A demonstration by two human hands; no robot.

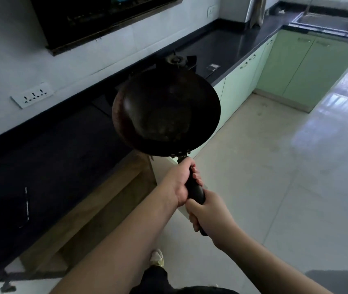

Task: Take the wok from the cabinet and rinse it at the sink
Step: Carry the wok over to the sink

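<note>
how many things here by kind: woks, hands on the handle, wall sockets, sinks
Dark round metal wok: 1
Bare hands gripping its black handle, left hand and right hand: 2
White wall sockets, long strip and small plate: 2
Steel sink at the far counter: 1
Total: 6

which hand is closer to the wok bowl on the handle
Left. The left hand grips the handle just below the wok bowl; the right hand holds the handle's far end.
</note>
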